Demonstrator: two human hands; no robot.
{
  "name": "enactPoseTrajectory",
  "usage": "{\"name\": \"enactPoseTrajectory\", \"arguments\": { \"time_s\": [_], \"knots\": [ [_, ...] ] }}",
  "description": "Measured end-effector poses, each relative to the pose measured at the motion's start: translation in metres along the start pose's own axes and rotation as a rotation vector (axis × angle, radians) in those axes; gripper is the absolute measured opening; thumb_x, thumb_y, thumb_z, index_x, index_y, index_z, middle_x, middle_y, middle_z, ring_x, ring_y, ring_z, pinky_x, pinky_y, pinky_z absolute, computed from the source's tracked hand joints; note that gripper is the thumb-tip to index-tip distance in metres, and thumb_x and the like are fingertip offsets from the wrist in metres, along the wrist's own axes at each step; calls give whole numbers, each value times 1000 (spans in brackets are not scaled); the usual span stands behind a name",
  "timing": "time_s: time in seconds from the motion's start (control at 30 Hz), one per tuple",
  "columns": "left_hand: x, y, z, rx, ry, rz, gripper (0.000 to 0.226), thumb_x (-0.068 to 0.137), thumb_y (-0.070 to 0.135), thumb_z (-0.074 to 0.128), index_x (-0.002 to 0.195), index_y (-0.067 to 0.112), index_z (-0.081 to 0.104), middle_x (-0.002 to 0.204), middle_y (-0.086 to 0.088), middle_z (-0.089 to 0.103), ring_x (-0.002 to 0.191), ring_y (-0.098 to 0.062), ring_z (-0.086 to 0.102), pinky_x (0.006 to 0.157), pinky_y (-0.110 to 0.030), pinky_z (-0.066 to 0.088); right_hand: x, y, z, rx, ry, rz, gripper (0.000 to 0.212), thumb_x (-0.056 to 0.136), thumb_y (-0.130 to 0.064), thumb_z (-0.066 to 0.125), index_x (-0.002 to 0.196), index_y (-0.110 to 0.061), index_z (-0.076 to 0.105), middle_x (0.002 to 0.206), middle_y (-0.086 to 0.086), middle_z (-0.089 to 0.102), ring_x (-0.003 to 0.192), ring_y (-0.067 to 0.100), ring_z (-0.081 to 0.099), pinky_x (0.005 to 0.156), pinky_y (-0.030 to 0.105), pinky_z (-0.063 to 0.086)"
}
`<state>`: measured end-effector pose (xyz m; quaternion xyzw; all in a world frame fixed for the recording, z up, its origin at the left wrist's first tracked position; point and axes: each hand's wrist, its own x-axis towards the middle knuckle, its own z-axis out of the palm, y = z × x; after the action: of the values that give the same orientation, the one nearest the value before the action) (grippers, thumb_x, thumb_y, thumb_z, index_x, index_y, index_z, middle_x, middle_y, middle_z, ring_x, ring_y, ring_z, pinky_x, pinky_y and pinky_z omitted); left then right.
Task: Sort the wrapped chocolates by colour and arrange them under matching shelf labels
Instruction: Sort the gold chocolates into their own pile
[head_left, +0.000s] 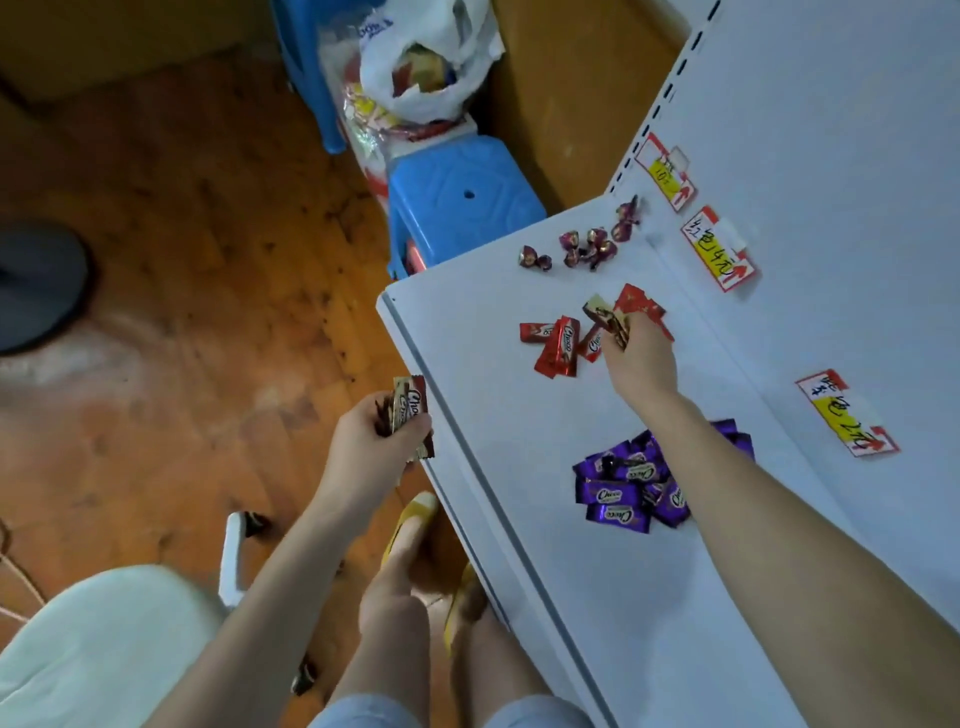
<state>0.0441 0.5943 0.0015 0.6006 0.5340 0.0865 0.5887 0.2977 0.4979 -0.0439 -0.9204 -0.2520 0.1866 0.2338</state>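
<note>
Head view — right fingers (632, 333) pinch brown chocolates (597, 310) at the red pile (558, 349)

Purple bars (631, 483) lying heaped in a loose, overlapping pile on the white shelf (519, 441), nearest the person. Red bars (558, 348) sitting scattered farther along, a few overlapping. Maroon twist-wrapped sweets (587, 244) lying spread in a ragged row at the far end.

Brown-and-cream bars (605, 317) being pinched in the right hand (641, 358), just over the reds. More brown bars (410, 410) being gripped in the left hand (363, 441), off the shelf edge.

Handwritten red-bordered tags sticking on the back panel: far label (665, 174), middle label (719, 249), near label (847, 421).
</note>
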Motion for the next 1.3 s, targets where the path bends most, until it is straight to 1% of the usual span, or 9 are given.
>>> {"name": "enactPoseTrajectory", "arguments": {
  "time_s": [0.17, 0.3, 0.47, 0.6, 0.77, 0.83, 0.93, 1.07, 1.3],
  "knots": [
    [38, 18, -7, 92, -85, 9, 10, 89, 21, 62, 84, 12, 60, 75, -19, 65, 63, -25, 55, 54, -31, 43, 10, -4, 6, 62, 27, 71, 26, 95, -26, 48, 99, 0, 53, 89, 8, 52, 82, 22, 50, 66, 29, 33],
    [60, 38, 2, 189, -205, 57, 9, 88, 22, 63, 84, 15, 59, 70, -6, 63, 62, -19, 57, 47, -21, 42, -4, 2, -5, 187, 142, 189, 30, 94, -31, 49, 102, -3, 51, 88, 1, 54, 78, 16, 49, 68, 27, 38],
    [61, 60, 40, 227, -421, 84, 9, 85, 17, 67, 89, 14, 60, 73, -6, 62, 64, -20, 55, 49, -24, 41, -51, 29, -27, 251, 331, 380, 27, 92, -36, 52, 90, -11, 43, 66, -9, 47, 58, 2, 44, 47, 10, 33],
    [43, 68, 80, 285, -586, 122, 14, 81, 14, 72, 89, 15, 60, 69, -4, 61, 58, -17, 52, 46, -26, 42, -105, 60, -48, 259, 418, 499, 28, 91, -36, 53, 84, -12, 42, 67, -4, 48, 62, 13, 45, 53, 25, 26],
    [3, 59, 136, 387, -785, 183, 15, 78, 11, 74, 83, 12, 60, 62, -2, 58, 46, -9, 49, 37, -16, 37, -177, 101, -67, 225, 507, 628, 32, 89, -32, 57, 69, -14, 40, 69, 1, 43, 65, 19, 41, 55, 29, 20],
    [-19, 49, 160, 405, -850, 186, 17, 77, 7, 74, 75, 14, 60, 57, -1, 56, 39, -6, 45, 35, -14, 34, -205, 118, -69, 235, 531, 678, 38, 88, -30, 59, 62, -21, 33, 64, -3, 39, 58, 13, 39, 53, 23, 29],
    [-58, 27, 195, 464, -928, 177, 16, 76, 6, 74, 74, 15, 61, 63, -3, 58, 48, -10, 47, 36, -13, 34, -238, 143, -72, 255, 529, 740, 39, 87, -30, 60, 61, -23, 32, 64, -5, 37, 56, 7, 37, 51, 14, 31],
    [-109, -7, 245, 548, -946, 207, 18, 75, 7, 74, 73, 15, 57, 65, -6, 56, 50, -15, 45, 42, -22, 36, -271, 184, -77, 272, 493, 749, 36, 88, -30, 60, 65, -20, 34, 69, -2, 38, 61, 12, 37, 53, 27, 22],
    [-169, -55, 317, 608, -822, 213, 19, 74, 11, 73, 76, 15, 54, 67, -1, 56, 61, -21, 51, 55, -29, 41, -296, 251, -79, 291, 373, 699, 24, 88, -29, 59, 90, -7, 49, 84, 4, 44, 71, 16, 42, 57, 24, 24]
  ]
}}
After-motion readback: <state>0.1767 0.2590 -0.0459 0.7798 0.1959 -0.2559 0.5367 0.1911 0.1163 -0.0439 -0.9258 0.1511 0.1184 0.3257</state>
